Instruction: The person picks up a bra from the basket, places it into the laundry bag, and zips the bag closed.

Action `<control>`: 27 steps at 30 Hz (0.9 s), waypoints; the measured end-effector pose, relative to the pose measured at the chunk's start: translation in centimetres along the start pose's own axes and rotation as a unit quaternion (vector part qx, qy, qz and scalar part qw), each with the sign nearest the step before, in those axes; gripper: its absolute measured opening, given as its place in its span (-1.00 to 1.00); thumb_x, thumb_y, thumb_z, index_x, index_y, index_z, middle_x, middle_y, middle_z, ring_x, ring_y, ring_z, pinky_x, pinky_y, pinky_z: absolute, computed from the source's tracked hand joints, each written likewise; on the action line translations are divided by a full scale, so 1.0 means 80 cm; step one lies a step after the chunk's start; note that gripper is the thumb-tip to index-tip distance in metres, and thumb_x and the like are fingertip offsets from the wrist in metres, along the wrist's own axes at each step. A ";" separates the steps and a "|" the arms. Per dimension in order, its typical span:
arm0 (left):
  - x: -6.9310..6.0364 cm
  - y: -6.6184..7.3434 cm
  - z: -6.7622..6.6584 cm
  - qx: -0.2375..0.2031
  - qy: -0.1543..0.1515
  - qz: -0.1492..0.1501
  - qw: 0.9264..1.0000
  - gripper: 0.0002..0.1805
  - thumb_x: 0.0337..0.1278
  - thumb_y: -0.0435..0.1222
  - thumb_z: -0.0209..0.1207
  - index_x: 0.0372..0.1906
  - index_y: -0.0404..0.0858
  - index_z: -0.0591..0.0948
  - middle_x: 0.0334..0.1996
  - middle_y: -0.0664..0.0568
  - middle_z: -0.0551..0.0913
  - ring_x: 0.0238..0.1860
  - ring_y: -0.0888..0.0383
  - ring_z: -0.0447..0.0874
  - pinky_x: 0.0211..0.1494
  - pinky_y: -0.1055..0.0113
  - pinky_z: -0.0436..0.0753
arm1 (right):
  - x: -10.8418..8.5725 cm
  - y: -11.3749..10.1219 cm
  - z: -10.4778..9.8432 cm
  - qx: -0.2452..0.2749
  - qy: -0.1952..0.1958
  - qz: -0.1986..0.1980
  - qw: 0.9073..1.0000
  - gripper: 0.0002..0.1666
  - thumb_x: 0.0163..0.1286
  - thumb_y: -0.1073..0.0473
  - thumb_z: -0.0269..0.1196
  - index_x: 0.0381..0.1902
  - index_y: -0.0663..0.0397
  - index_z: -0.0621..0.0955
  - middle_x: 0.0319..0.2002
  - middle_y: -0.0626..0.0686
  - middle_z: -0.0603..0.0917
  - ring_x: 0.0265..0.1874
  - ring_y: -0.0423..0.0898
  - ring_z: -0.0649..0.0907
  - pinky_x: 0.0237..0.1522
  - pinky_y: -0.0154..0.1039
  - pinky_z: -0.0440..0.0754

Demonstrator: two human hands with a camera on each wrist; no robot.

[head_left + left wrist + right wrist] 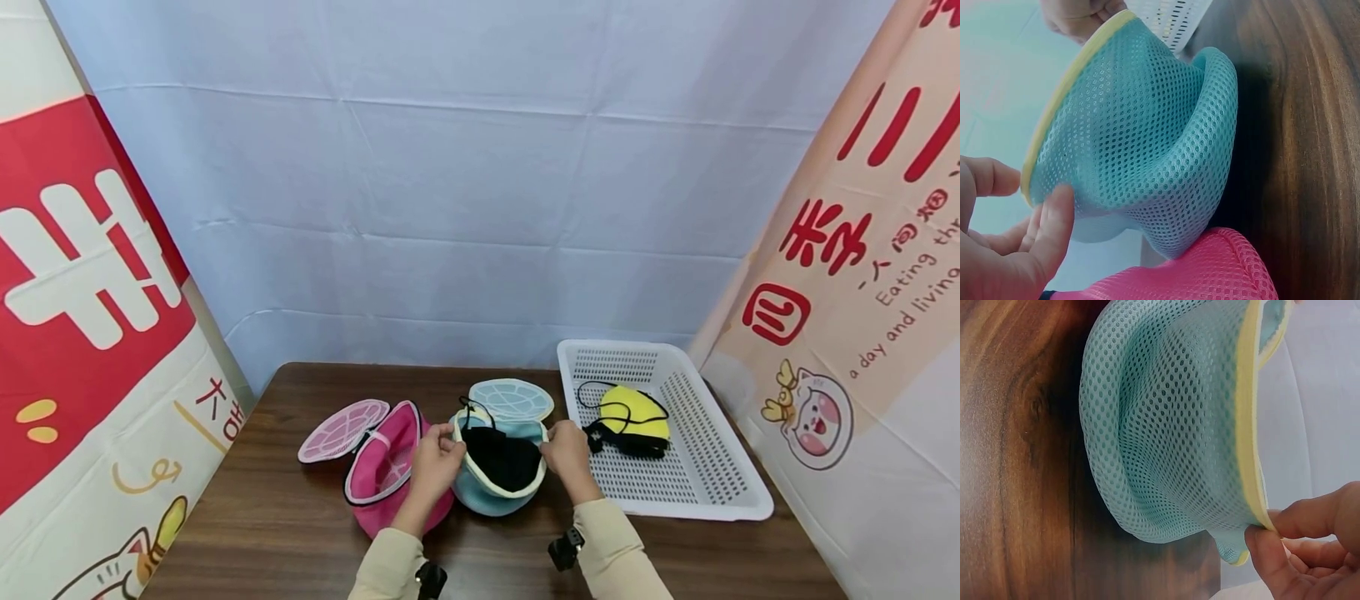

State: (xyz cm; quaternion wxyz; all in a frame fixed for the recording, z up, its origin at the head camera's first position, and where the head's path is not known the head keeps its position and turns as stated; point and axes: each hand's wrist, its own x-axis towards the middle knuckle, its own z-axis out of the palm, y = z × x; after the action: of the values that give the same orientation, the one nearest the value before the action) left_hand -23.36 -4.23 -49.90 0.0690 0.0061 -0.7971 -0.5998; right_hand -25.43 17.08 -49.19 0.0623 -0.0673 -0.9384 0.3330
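Forearms in beige sleeves point(618, 542) are stretched forward over the brown table point(247, 525), angled slightly inward, with a small black device point(566, 548) strapped at each wrist. By the left forearm, part of the pink mesh bag point(375, 521) is covered. Between the two hands, the blue mesh bag point(491, 497) is held by its pale yellow rim. At one side the rim is pinched by the left hand point(438, 458), thumb against the mesh and finger at the edge; at the other it is nipped by the right hand point(566, 446), its thumb and finger closed tightly together. By this hold the mouth is spread, and a black item point(502, 457) is seen inside. Farther back, the blue flap point(512, 400) is laid out flat. At the right, a yellow-and-black item point(636, 408) is held in the white basket point(738, 458).
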 end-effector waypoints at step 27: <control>0.029 0.023 0.002 0.136 0.022 0.088 0.986 -0.77 0.00 -0.37 0.20 -0.17 -0.31 0.60 -0.34 -0.09 0.49 -0.29 0.06 0.43 -0.21 0.14 0.42 | 0.005 0.000 -0.025 0.052 -0.038 0.025 0.998 -0.81 0.03 0.47 0.21 -0.32 0.36 0.61 -0.55 0.07 0.59 -0.64 -0.07 0.55 -0.58 -0.19 0.52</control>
State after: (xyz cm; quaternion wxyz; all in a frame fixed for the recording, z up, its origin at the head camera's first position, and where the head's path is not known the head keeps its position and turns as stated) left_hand -25.56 -3.78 -47.97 0.1379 -0.0413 -0.8672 -0.4767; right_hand -25.52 18.42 -47.61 0.0212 -0.0749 -0.9195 0.3853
